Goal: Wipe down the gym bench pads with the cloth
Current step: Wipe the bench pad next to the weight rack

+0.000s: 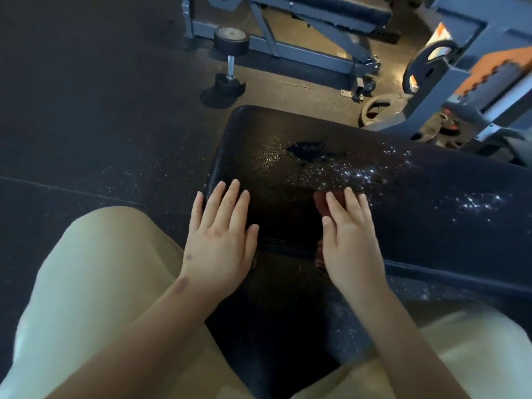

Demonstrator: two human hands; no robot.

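Note:
A black padded gym bench (302, 145) runs from the middle of the view to the right, its top wet with droplets and a small puddle. My left hand (221, 228) lies flat with straight fingers on the pad's near left corner. My right hand (349, 240) presses flat on a reddish cloth (319, 201) at the pad's near edge; only small bits of the cloth show past my fingers and under my palm. A second black pad (273, 318) lies below, between my knees in light trousers.
A dumbbell (230, 61) stands upright on the dark rubber floor beyond the bench. Behind it is another bench with a grey steel frame (302, 44). Weight plates (374, 110) and a blue machine frame (460, 76) crowd the upper right.

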